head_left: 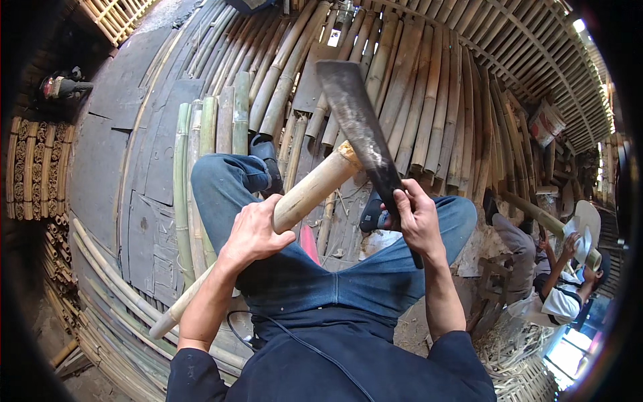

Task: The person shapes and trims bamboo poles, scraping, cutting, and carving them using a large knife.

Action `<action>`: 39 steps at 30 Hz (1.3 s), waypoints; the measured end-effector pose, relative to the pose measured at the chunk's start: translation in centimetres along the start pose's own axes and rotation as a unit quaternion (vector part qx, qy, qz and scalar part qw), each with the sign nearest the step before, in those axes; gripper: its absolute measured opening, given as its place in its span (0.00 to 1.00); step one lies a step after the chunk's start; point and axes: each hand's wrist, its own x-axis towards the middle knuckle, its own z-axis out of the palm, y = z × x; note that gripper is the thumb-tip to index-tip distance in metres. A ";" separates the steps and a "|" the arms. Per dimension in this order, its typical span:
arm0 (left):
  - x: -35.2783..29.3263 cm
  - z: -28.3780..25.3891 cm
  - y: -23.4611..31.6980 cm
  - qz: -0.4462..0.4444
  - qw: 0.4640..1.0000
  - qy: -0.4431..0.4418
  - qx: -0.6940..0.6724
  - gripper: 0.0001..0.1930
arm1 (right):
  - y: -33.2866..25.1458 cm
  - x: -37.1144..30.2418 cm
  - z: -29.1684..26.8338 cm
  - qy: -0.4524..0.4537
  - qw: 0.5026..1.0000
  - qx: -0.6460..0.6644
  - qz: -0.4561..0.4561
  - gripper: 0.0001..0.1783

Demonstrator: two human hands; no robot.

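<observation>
My left hand point(256, 231) is wrapped round a thick pale bamboo pole point(315, 189), which slants from the lower left, over my left thigh, up to its cut end near the middle. In my right hand point(416, 216) is a machete point(356, 110) with a broad, dark, worn blade, its squared tip pointing up and to the left. The blade passes by the pole's cut end; whether it touches the bamboo I cannot tell. Part of the machete's handle shows below my right hand. A pink-red object point(309, 244) lies between my legs.
Bamboo poles point(422, 100) lie side by side ahead, and green ones point(182, 181) stretch along my left. Stacked bamboo bundles point(40, 167) stand at the far left. On the right, another person point(552, 288) sits holding a bamboo pole point(534, 211). Wood shavings point(512, 348) pile up nearby.
</observation>
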 end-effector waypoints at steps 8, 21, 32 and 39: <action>3.4 1.4 -3.8 -0.009 0.993 -0.108 -0.039 0.37 | 2.0 5.0 -0.6 -0.063 0.990 -0.100 0.081 0.19; 5.9 1.1 -5.9 -0.024 0.962 -0.212 -0.171 0.27 | 6.7 6.3 3.0 -0.083 0.993 -0.079 -0.025 0.34; 6.4 1.9 -5.7 -0.062 0.959 -0.237 -0.146 0.26 | 7.5 7.5 2.6 0.024 0.993 -0.115 -0.001 0.31; 6.0 2.2 -5.0 -0.065 0.961 -0.253 -0.091 0.26 | 7.5 6.2 2.4 -0.026 0.997 -0.025 0.070 0.30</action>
